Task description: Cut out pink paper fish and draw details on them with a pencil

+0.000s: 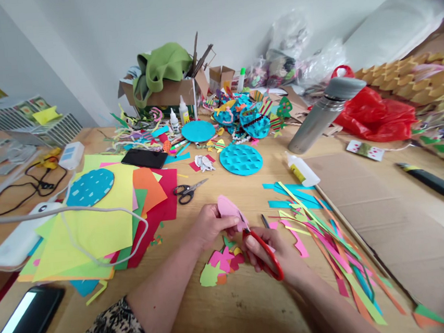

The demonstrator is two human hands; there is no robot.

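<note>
The left hand (211,225) is pinching a piece of pink paper (228,210) between thumb and fingers, while the right hand (272,253) is gripping the red-handled scissors (262,251), its fingers wrapped about the handles and the blades meeting the pink paper's edge. I'm taking the bright blue dimpled disc (240,159) as my landmark: the pink paper is sitting in the air on the near side of it, with a little heap of cut paper shapes (221,263) lying nearer still. Left of the disc, a pair of black-handled scissors (187,192) is lying on the wooden table (221,323), and farther left a dark phone (145,158) is resting by the stack of coloured sheets (98,225). Right of the disc, a glue bottle (302,169) is lying on its side, a steel flask (319,118) is leaning beyond it, and coloured paper strips (338,249) are spreading nearer the person. Behind the disc, a smooth blue disc (198,131) is lying near two small upright bottles (179,117).
</note>
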